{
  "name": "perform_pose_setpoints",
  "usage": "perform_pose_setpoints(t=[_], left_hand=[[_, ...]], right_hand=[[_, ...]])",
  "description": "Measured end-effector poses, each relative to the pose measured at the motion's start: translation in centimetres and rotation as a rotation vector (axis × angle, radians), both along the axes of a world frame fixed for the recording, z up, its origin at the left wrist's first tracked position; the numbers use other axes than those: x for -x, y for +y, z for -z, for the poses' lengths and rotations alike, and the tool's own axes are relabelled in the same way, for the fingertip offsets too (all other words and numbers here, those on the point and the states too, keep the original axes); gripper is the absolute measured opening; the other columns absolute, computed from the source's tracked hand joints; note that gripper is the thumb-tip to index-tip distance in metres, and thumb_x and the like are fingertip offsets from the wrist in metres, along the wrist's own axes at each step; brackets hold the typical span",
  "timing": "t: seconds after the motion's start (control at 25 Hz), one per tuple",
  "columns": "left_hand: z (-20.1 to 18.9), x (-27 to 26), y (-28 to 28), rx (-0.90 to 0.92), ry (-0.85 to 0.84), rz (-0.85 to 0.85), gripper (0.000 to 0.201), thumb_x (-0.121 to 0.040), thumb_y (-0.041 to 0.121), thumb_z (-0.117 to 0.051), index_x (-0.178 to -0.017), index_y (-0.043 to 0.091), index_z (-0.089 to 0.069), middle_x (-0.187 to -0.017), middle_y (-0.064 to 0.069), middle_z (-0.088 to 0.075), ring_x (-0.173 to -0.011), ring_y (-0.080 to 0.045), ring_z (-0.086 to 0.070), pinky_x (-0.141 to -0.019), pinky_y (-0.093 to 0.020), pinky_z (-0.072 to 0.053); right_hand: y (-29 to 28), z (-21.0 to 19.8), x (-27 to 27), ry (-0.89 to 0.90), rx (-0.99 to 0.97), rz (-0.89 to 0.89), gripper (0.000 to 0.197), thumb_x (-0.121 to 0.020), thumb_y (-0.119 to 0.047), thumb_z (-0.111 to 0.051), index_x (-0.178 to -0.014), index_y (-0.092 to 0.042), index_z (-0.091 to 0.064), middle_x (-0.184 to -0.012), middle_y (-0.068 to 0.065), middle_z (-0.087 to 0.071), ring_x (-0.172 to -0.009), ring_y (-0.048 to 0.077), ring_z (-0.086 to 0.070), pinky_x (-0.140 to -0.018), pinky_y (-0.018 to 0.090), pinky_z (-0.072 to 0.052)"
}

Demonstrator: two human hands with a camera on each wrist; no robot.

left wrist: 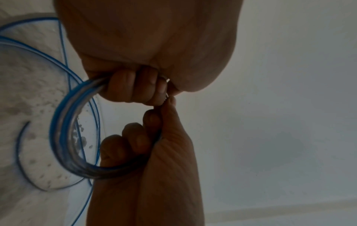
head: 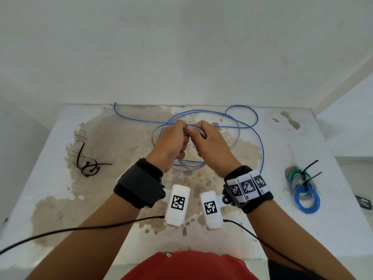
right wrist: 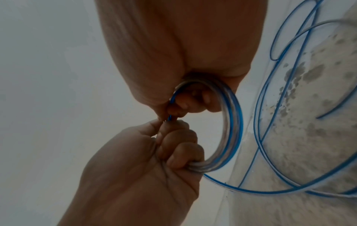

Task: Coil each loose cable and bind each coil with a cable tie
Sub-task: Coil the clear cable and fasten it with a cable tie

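A small coil of clear, blue-striped cable (head: 187, 166) hangs between both hands above the table's middle. My left hand (head: 177, 128) grips the coil's top left, fingers curled round the strands (left wrist: 135, 85). My right hand (head: 198, 129) grips it beside the left, fingers wrapped round the bundle (right wrist: 185, 100). The thumbs and forefingers of both hands meet at the top. The coil (left wrist: 63, 137) shows several turns. The same cable's loose remainder (head: 253, 126) lies in wide loops on the table behind the hands. Black cable ties (head: 88, 164) lie at the left.
Three bound coils (head: 302, 188), green, grey and blue, each with a black tie, lie at the table's right. The table (head: 121, 138) is white with worn brown patches and backs onto a white wall. A small dark object (head: 363, 202) sits off its right edge.
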State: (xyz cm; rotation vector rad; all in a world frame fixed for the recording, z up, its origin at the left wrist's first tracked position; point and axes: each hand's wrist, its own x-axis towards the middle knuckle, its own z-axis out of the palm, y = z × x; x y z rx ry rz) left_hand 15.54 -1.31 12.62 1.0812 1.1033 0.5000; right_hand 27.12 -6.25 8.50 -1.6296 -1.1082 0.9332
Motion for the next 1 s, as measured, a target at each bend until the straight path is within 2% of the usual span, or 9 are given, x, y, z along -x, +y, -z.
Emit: perform_pose_setpoints(t=[0.16, 0.24, 0.32, 0.4, 0.48, 0.56, 0.64, 0.76, 1.0], left_hand=[[0.5, -0.2, 0.1, 0.054, -0.084, -0.033, 0.037, -0.102, 0.026, -0.037, -0.066, 0.021, -0.046, -0.052, 0.007, -0.032, -0.045, -0.010, -0.026, -0.051, -0.029, -0.031], [0.6, 0.2, 0.3, 0.130, -0.091, 0.002, 0.036, -0.104, 0.035, -0.040, -0.078, 0.017, -0.057, -0.057, 0.003, -0.053, -0.051, -0.013, -0.049, -0.063, -0.033, -0.047], [0.1, 1.5, 0.9, 0.136, 0.126, 0.147, 0.048, -0.103, 0.052, -0.037, -0.089, 0.015, -0.066, -0.076, -0.003, -0.075, -0.072, -0.020, -0.068, -0.080, -0.035, -0.051], [-0.6, 2.9, 1.6, -0.101, 0.491, 0.304, 0.059, -0.100, 0.062, -0.035, -0.088, 0.017, -0.071, -0.081, 0.001, -0.078, -0.081, -0.016, -0.072, -0.080, -0.032, -0.049], [-0.8, 3.7, 2.6, -0.531, 0.627, 0.189, 0.044, -0.098, 0.056, -0.047, -0.090, 0.021, -0.074, -0.081, 0.011, -0.076, -0.084, -0.009, -0.070, -0.080, -0.028, -0.047], [-0.9, 3.5, 3.4, -0.716, 0.446, 0.158, 0.027, -0.098, 0.048, -0.053, -0.110, 0.032, -0.072, -0.104, 0.017, -0.073, -0.100, -0.003, -0.065, -0.092, -0.023, -0.045], [-0.5, 3.0, 3.4, -0.680, 0.299, 0.326, 0.028, -0.100, 0.045, -0.051, -0.118, 0.037, -0.071, -0.110, 0.019, -0.073, -0.106, -0.001, -0.066, -0.100, -0.026, -0.045], [0.5, 2.5, 2.3, -0.525, 0.131, 0.356, 0.023, -0.102, 0.026, -0.057, -0.118, 0.029, -0.073, -0.089, 0.016, -0.076, -0.087, -0.007, -0.075, -0.090, -0.031, -0.054], [0.5, 2.3, 1.6, -0.170, 0.032, 0.268, 0.019, -0.097, 0.024, -0.064, -0.112, 0.017, -0.073, -0.098, -0.003, -0.078, -0.088, -0.016, -0.076, -0.080, -0.026, -0.059]], right_hand=[[0.1, 0.1, 0.0, 0.031, -0.017, 0.011, 0.027, -0.099, -0.039, -0.059, -0.087, -0.016, -0.055, -0.064, -0.015, -0.049, -0.059, 0.006, -0.042, -0.062, 0.032, -0.035], [0.2, -0.3, -0.3, 0.017, -0.021, 0.019, 0.026, -0.100, -0.035, -0.060, -0.087, -0.013, -0.054, -0.061, -0.016, -0.048, -0.057, 0.004, -0.042, -0.062, 0.030, -0.035], [0.0, -1.0, -1.2, -0.015, -0.017, 0.020, 0.028, -0.100, -0.034, -0.060, -0.086, -0.011, -0.052, -0.059, -0.015, -0.044, -0.055, 0.007, -0.040, -0.060, 0.030, -0.037], [-0.3, -2.1, -2.2, -0.028, 0.022, -0.019, 0.027, -0.101, -0.033, -0.059, -0.085, -0.014, -0.051, -0.056, -0.013, -0.040, -0.051, 0.008, -0.037, -0.054, 0.024, -0.038], [-0.7, -2.9, -2.8, -0.021, 0.074, -0.091, 0.025, -0.102, -0.032, -0.058, -0.085, -0.015, -0.051, -0.056, -0.010, -0.039, -0.050, 0.012, -0.035, -0.050, 0.022, -0.034], [-0.6, -3.3, -2.7, 0.013, 0.095, -0.135, 0.025, -0.102, -0.031, -0.058, -0.084, -0.016, -0.050, -0.056, -0.008, -0.038, -0.049, 0.013, -0.033, -0.048, 0.025, -0.032], [-0.3, -3.2, -2.4, 0.044, 0.086, -0.097, 0.025, -0.102, -0.031, -0.058, -0.083, -0.016, -0.051, -0.057, -0.006, -0.039, -0.048, 0.010, -0.034, -0.047, 0.024, -0.032], [0.0, -2.6, -2.4, 0.100, 0.073, 0.010, 0.024, -0.101, -0.031, -0.059, -0.083, -0.017, -0.053, -0.054, -0.010, -0.041, -0.046, 0.007, -0.036, -0.049, 0.025, -0.035], [-0.1, -1.4, -1.7, 0.235, 0.095, 0.030, 0.024, -0.103, -0.031, -0.057, -0.085, -0.016, -0.052, -0.052, -0.011, -0.038, -0.045, 0.009, -0.033, -0.047, 0.025, -0.033]])
